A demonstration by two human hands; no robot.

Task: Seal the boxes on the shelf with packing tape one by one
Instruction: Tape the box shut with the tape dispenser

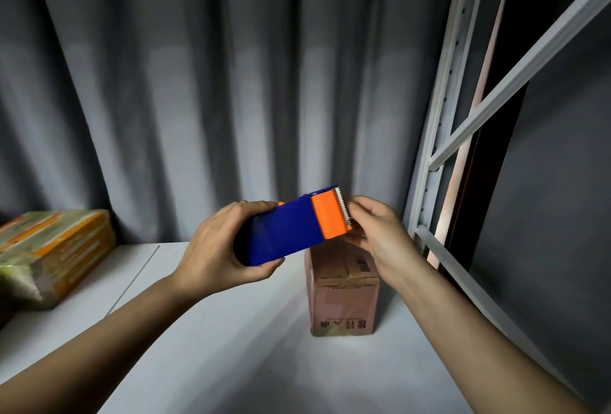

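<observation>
Head view, read from left to right, with the small brown box point(344, 294) as landmark. Far to its left, at the frame's edge, an orange-and-green wrapped package point(49, 254) lies on the same white shelf point(231, 347). Nearer, up and left of the box, the left hand point(218, 248) is wrapped around the rear of a blue tape dispenser point(284, 231), fingers curled over its top and thumb under it. The dispenser is held in the air, its orange head and toothed blade point(342, 211) just above the box's top. Directly above the box, the right hand point(380, 235) meets the blade end, fingertips curled in a pinch there; whether tape lies between them cannot be told. Right of the box stands the white shelf upright point(439, 115) with a slanted brace. Behind the box hangs a grey curtain point(198, 82).
</observation>
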